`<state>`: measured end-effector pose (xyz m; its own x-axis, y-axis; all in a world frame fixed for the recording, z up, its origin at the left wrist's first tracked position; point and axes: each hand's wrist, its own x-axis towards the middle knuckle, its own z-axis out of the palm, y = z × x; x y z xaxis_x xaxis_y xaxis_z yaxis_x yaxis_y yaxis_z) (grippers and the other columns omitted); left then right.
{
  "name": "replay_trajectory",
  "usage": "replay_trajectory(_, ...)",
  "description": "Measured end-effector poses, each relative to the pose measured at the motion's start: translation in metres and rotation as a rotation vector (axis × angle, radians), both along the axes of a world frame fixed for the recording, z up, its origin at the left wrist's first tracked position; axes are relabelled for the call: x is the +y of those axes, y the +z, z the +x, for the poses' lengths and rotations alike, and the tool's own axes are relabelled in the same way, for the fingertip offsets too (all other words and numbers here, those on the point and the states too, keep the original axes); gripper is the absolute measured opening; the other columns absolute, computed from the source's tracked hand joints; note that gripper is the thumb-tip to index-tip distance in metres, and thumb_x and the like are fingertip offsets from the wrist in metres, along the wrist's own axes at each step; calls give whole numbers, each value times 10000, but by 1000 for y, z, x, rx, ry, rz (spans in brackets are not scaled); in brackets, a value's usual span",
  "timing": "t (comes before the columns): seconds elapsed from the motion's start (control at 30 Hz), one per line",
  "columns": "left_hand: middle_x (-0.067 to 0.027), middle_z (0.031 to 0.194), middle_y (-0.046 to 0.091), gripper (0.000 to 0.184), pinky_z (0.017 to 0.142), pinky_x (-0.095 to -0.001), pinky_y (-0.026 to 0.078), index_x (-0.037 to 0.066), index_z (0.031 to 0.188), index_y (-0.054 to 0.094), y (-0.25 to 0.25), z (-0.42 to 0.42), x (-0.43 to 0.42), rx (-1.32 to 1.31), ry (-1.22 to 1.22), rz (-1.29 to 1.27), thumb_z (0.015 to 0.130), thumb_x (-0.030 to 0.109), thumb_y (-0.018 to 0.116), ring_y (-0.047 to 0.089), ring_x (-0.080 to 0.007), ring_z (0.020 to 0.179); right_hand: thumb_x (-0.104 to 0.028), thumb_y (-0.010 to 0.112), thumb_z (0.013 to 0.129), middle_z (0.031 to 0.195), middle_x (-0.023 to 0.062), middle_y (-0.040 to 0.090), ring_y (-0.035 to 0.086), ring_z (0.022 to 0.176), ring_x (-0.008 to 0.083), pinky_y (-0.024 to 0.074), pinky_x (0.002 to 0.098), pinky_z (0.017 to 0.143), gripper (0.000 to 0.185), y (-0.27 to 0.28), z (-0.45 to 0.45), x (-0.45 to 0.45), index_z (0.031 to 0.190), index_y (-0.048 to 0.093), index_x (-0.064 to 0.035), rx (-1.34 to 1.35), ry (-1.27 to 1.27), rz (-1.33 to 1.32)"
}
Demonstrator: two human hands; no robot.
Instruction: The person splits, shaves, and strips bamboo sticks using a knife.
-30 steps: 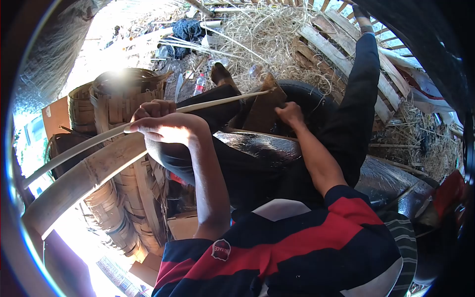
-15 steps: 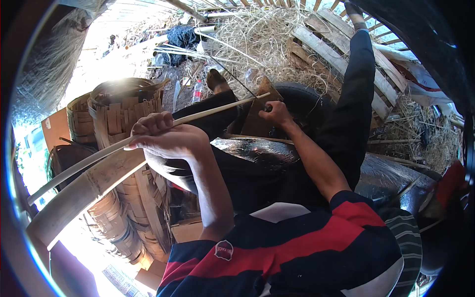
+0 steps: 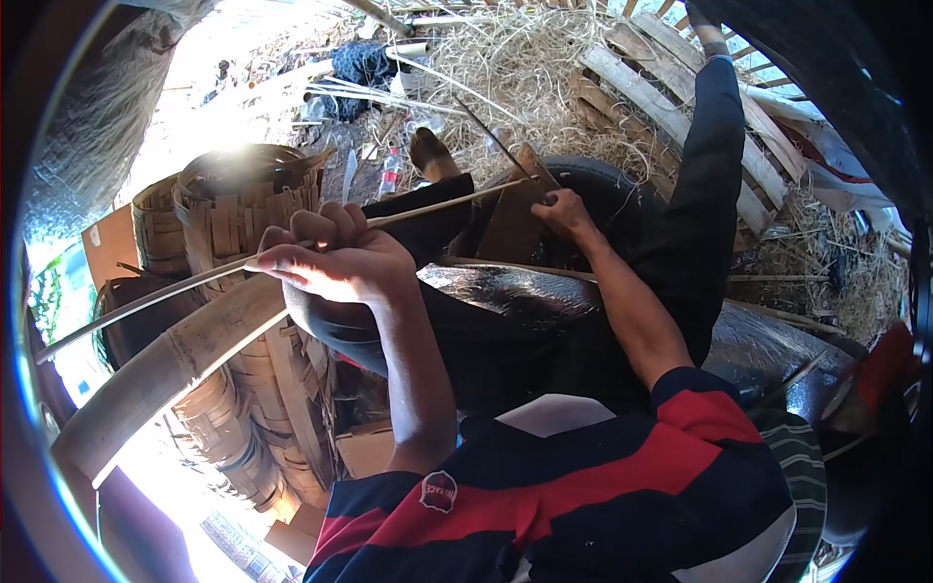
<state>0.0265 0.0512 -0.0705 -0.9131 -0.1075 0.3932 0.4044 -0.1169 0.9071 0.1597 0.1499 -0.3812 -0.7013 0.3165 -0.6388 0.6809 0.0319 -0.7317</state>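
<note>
My left hand (image 3: 335, 255) is closed around a long thin bamboo strip (image 3: 442, 202), which runs from the far left to a brown board (image 3: 510, 225) near the middle. Beyond the strip's far end, my right hand (image 3: 564, 212) grips a knife (image 3: 494, 138) with a long, narrow, dark blade. The blade points up and left and crosses the strip's tip at the board. The knife's handle is mostly hidden in my fist. Below my left hand a thick bamboo pole (image 3: 180, 355) slants down to the left.
Woven bamboo baskets (image 3: 233, 219) stand on the left. A dark tire (image 3: 607, 185) lies behind the board. Wooden slats (image 3: 671, 107) and heaped shavings (image 3: 515, 68) cover ground ahead. A plastic bottle (image 3: 391, 172) stands near my foot. My legs extend forward.
The knife blade, not distinguishable one second ago, now shows over the strip's end. Since half a second ago my right hand has shifted slightly right, and the strip's visible face looks narrower.
</note>
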Motion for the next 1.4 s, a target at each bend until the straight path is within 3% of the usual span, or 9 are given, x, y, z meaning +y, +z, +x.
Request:
replay_trajectory(0.07,42,548,155,499,435,-237,121,173,735,178,-1,-1,-2,-11,10,19,951,583,364,121,-59,480,-360,665,695,739,172,675,652,697,301,487,367,669,385,-11,-11,-6,819,688,4,247,19,-2)
replay_trajectory(0.17,41,547,158,492,434,-240,115,175,741,179,-2,-2,-5,-7,36,0,953,577,367,117,-61,479,-373,666,696,729,175,669,645,678,300,489,359,654,397,-2,-10,-9,809,682,8,291,-16,-91)
replay_trajectory(0.37,40,549,158,482,440,-235,123,175,747,181,1,1,-2,-9,37,-4,960,571,353,122,-59,485,-387,661,698,738,178,673,657,695,289,502,357,658,419,-36,23,-2,831,695,9,-108,-42,61)
replay_trajectory(0.6,44,542,147,483,438,-237,118,178,732,188,0,1,-3,-44,2,33,957,579,338,117,-60,478,-365,676,692,707,164,660,658,692,266,503,356,668,400,12,-14,5,843,697,4,173,67,-91)
replay_trajectory(0.83,45,538,152,479,441,-242,111,184,735,191,-1,-2,-10,-49,50,51,954,582,342,112,-62,484,-366,689,675,790,201,682,683,800,306,517,362,734,432,-9,-5,-15,892,694,7,187,-104,174)
replay_trajectory(1.03,41,545,154,473,445,-241,121,183,746,189,0,4,-11,-6,30,4,959,571,354,116,-63,488,-367,694,672,893,243,674,666,892,346,522,357,807,531,34,-11,3,975,663,68,88,137,112)
replay_trajectory(1.1,41,547,153,473,444,-240,121,181,747,188,-3,6,-11,-10,75,8,960,569,356,116,-63,489,-433,692,650,913,232,675,660,930,328,514,383,841,529,36,-14,-5,977,697,-18,227,118,181)
replay_trajectory(1.3,41,546,156,481,435,-237,117,173,759,192,-4,4,-18,12,18,2,951,576,370,120,-55,484,-377,692,666,819,214,681,682,828,310,513,378,737,484,9,2,4,892,678,52,1,-8,-19)
replay_trajectory(1.4,40,546,154,477,437,-232,121,173,763,191,-2,1,-14,13,43,-10,956,571,370,120,-54,484,-377,693,663,777,189,680,683,776,267,511,361,711,480,1,4,8,889,678,46,-13,70,96)
